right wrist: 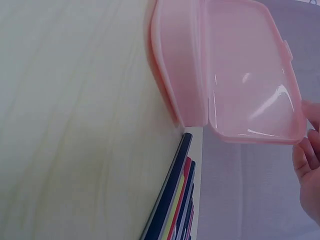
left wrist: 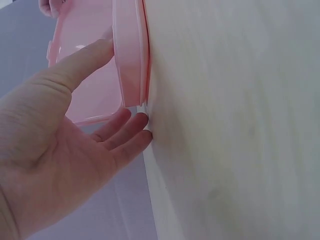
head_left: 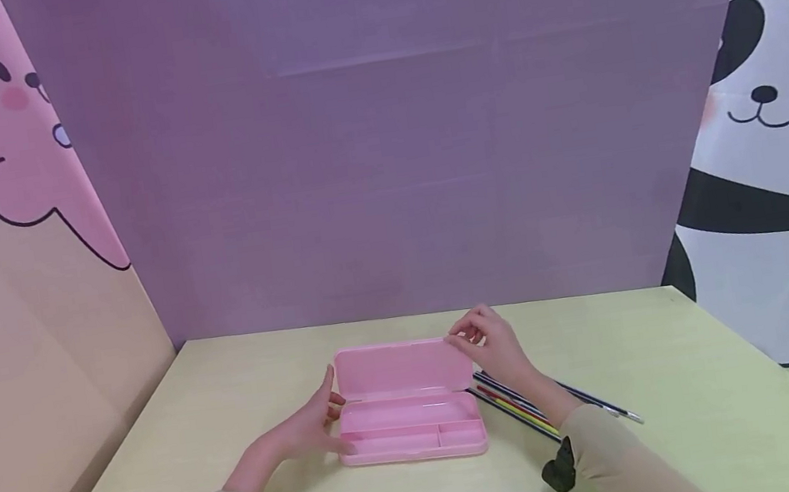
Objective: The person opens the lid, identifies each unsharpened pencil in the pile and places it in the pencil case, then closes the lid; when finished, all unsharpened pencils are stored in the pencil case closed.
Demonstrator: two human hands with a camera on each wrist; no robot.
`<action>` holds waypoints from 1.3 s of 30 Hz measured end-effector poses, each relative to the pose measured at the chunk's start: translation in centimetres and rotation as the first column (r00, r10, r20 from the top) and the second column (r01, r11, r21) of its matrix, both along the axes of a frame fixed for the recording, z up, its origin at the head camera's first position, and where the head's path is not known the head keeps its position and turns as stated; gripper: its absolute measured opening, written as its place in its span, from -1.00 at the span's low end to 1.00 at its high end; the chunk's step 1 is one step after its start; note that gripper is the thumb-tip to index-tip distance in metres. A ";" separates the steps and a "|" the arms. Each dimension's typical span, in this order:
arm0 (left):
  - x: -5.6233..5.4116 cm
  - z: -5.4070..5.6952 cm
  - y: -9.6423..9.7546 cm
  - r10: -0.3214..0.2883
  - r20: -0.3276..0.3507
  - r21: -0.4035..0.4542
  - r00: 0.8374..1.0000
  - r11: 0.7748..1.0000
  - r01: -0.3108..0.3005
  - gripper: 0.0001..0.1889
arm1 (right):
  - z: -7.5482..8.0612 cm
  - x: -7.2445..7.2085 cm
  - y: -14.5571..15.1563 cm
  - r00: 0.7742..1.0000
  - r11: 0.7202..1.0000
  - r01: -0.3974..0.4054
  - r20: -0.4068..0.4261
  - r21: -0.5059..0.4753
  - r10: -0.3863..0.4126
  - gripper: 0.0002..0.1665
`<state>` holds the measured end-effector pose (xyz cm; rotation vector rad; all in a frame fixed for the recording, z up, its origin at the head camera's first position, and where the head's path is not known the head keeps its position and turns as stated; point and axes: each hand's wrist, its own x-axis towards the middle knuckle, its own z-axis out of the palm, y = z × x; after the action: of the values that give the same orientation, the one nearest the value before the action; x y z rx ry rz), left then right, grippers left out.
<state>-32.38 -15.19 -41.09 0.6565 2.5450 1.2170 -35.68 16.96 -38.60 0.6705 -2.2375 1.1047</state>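
Note:
A pink plastic pencil case (head_left: 413,443) lies on the table with its lid (head_left: 404,369) raised at the back. Its divided base holds nothing visible. My left hand (head_left: 311,426) is at the left end. In the left wrist view, the thumb (left wrist: 90,60) reaches over the base rim, while the other fingers (left wrist: 131,140) extend loosely by the corner. My right hand (head_left: 491,342) pinches the lid's upper right corner between thumb and fingertips; the right wrist view shows only part of that hand (right wrist: 311,155) at the lid's edge.
Several dark, yellow and red pencils (head_left: 511,406) lie in a loose bunch right of the case, partly under my right forearm. The pale wooden table (head_left: 267,365) ends at a purple backdrop (head_left: 382,155). Printed cartoon sheets hang on both sides.

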 end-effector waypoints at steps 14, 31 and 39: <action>0.2 -0.4 -0.3 -0.004 -0.063 -0.053 0.998 0.999 0.001 0.25 | -0.8 0.4 1.8 0.998 0.995 0.038 0.044 0.089 -0.042 -0.81; -0.1 -0.3 -0.5 -0.083 -0.142 -0.125 0.986 0.990 0.065 0.30 | -1.7 1.8 2.3 0.987 0.954 -0.127 0.132 0.271 0.094 -0.81; 0.0 0.1 -0.8 -0.109 -0.115 -0.155 0.987 0.984 0.091 0.25 | -1.6 2.3 1.9 0.954 0.919 -0.186 0.286 0.348 0.085 -0.63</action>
<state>-32.36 -16.02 -41.02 0.8370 2.6352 0.9694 -33.39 18.90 -40.23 0.8893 -2.7066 0.8801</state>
